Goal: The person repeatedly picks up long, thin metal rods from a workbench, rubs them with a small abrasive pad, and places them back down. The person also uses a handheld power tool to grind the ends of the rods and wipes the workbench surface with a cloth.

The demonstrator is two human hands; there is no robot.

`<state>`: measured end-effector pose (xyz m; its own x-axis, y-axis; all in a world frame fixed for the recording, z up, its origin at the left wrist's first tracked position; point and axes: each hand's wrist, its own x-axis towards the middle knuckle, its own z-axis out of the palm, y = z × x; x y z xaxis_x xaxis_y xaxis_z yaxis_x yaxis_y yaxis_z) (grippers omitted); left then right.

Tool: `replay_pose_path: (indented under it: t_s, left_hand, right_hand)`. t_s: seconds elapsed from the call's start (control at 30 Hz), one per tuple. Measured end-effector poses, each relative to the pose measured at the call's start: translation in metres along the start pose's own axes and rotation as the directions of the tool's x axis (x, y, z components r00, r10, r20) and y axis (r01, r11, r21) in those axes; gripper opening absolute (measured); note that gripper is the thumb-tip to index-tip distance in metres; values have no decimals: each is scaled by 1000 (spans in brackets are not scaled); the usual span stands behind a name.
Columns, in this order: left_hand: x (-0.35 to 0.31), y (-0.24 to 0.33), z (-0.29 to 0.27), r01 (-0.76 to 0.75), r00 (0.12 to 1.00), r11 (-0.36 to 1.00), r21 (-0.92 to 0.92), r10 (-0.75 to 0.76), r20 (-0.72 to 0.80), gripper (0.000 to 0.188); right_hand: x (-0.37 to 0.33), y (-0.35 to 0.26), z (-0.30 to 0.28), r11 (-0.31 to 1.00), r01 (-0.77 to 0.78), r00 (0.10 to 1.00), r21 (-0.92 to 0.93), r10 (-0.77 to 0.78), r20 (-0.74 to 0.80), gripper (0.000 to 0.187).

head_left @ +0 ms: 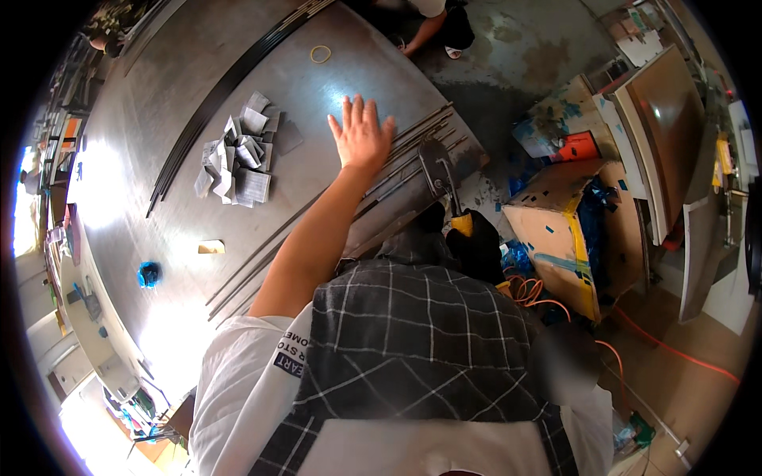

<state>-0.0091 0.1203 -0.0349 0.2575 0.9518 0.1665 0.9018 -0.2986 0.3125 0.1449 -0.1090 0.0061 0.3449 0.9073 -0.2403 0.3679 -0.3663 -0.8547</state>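
Note:
My bare left hand (363, 136) is held palm down over the grey metal table (309, 111), fingers stretched and spread, holding nothing. It is beside several thin metal rods (409, 151) that lie along the table's near right edge; whether it touches the table or the rods I cannot tell. My right hand (478, 242), in a black glove, is closed around a hand tool (439, 170) with a dark rounded oblong head, a metal neck and a yellow part at the grip. The tool's head is over the rods' right part. My right forearm is hidden.
Folded grey paper-like pieces (246, 151) lie heaped on the table, near a yellow ring (320, 54), long dark strips (218, 95) and a blue crumpled bundle (148, 274). A cardboard box (548, 230) and orange hose (525, 290) are to the right. Another person's arm (427, 33) shows beyond.

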Motion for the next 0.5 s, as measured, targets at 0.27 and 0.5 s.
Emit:
replay_pose_path:
  t_s: [0.27,0.5]
  left_hand:
    - [-99,-81,-66,-117,993,981,-156,121,16,54]
    - [-186,-92,-71,-159,936,987,-3,151,317,77]
  right_hand:
    - [10,-25,-4,958,176,962,-227,-119,245,39]
    - [16,-23,8,900,271,895,-342,-104,435,52]
